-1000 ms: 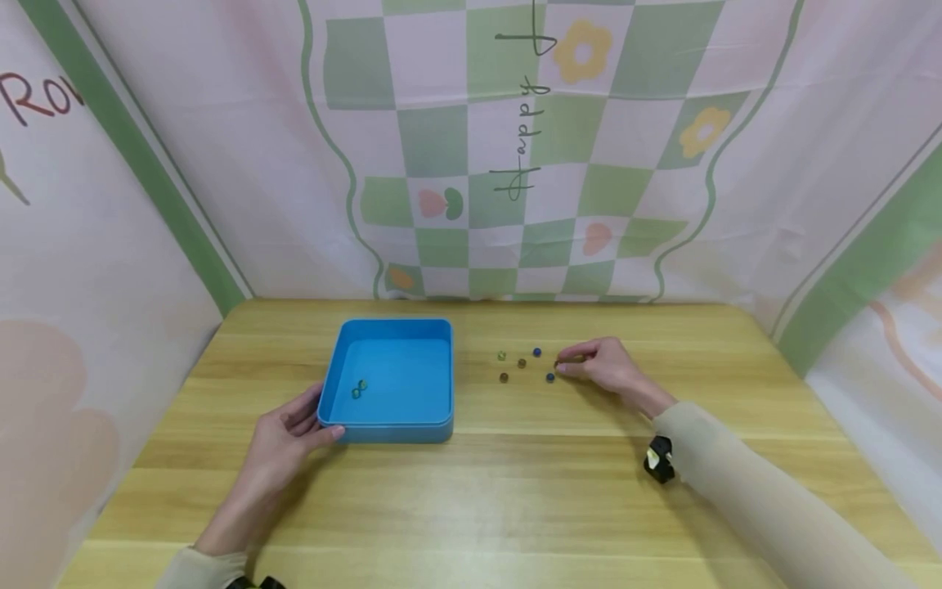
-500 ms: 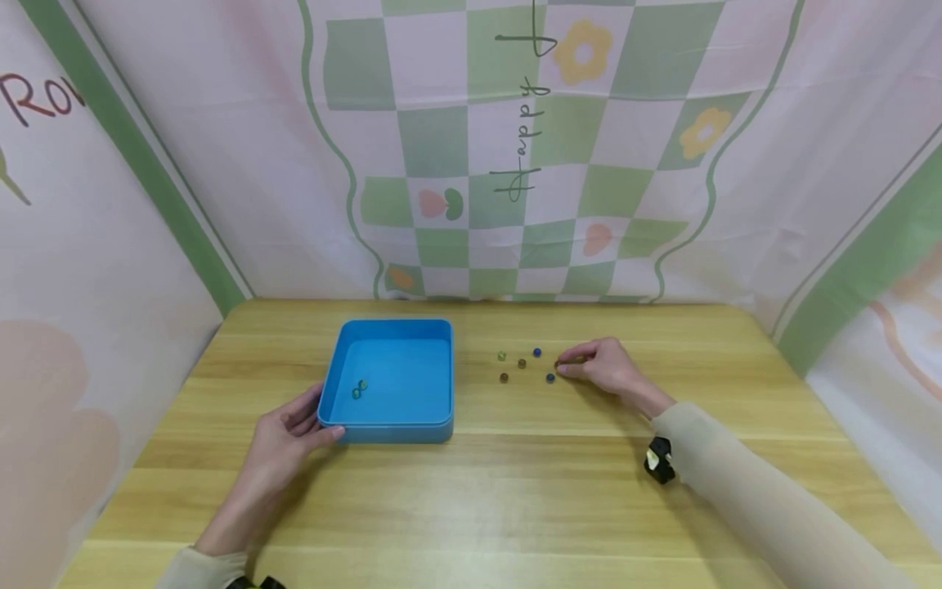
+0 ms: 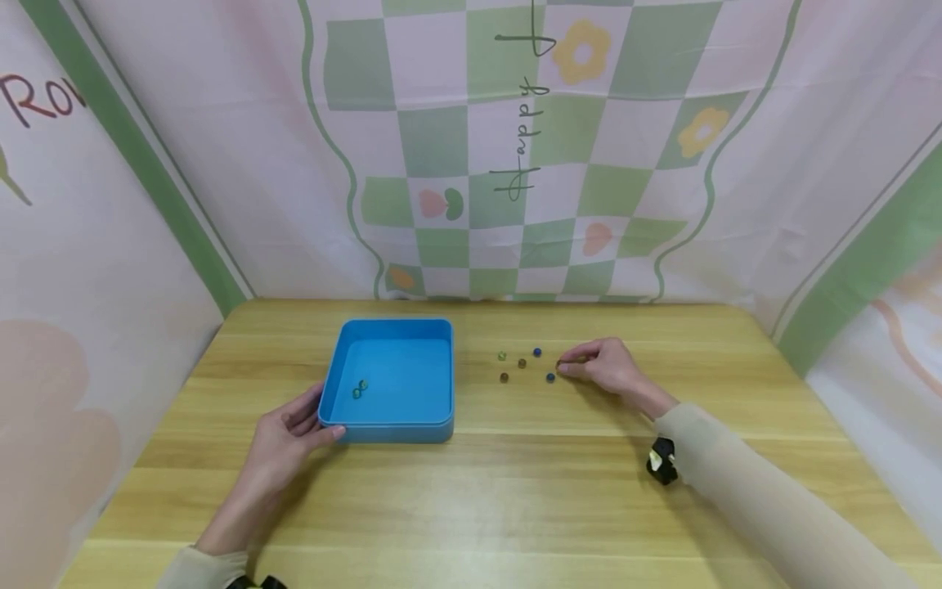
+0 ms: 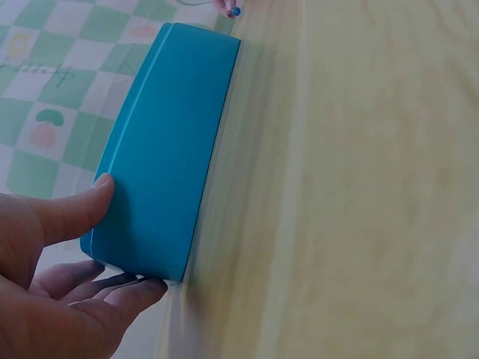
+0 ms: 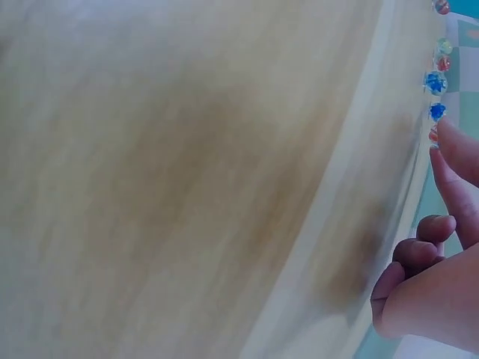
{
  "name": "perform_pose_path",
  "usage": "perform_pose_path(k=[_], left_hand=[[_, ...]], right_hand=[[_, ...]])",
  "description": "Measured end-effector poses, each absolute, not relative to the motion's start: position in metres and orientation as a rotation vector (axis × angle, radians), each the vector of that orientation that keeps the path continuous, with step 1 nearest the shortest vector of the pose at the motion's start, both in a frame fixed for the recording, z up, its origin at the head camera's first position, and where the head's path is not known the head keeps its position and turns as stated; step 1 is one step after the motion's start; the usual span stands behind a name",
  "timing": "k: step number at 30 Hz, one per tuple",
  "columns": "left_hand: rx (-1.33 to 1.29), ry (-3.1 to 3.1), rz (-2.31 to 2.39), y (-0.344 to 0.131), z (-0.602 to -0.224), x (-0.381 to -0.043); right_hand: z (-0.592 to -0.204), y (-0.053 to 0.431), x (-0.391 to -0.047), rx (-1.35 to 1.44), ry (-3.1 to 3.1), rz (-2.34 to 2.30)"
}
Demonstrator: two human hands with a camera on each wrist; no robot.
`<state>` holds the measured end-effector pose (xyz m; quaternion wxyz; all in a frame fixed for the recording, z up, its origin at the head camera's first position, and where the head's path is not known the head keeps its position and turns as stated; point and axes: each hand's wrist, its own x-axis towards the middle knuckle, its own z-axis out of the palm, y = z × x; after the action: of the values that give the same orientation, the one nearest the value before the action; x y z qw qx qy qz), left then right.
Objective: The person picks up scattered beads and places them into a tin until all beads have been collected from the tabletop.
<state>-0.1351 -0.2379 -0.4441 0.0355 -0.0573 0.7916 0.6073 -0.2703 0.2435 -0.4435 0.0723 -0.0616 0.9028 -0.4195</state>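
Observation:
My left hand (image 3: pixel 275 446) holds the near left corner of a square blue box (image 3: pixel 397 433), thumb on its front wall and fingers at its left side. Two greenish glass marbles (image 3: pixel 356 393) lie inside the box, close together. To the right of the box, my right hand (image 3: pixel 614 372) pinches an orange-red marble (image 5: pixel 434 136) between thumb and index finger, low at the table. Two blue marbles (image 3: pixel 550 377), two brownish-orange marbles (image 3: pixel 522 363) and a yellow-green marble (image 3: pixel 502 356) sit on the table between the box and that hand.
The wooden table (image 3: pixel 486 507) reaches back to a checkered curtain (image 3: pixel 493 139) at its far edge. Printed cloth also hangs along the left and right sides.

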Motion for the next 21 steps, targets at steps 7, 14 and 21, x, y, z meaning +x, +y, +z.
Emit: perform_pose_path(k=[7, 14, 21], left_hand=[[-0.181, 2.440, 1.856, -0.237, -0.442, -0.135], [-0.194, 2.442, 1.854, -0.236, -0.441, -0.135], [-0.178, 2.447, 1.865, -0.236, -0.442, -0.135]], right_hand=[[-0.434, 0.241, -0.269, -0.124, 2.642, -1.336], [-0.421, 0.233, -0.266, -0.133, 2.576, -1.380], [-0.413, 0.221, -0.261, -0.149, 2.555, -1.413]])
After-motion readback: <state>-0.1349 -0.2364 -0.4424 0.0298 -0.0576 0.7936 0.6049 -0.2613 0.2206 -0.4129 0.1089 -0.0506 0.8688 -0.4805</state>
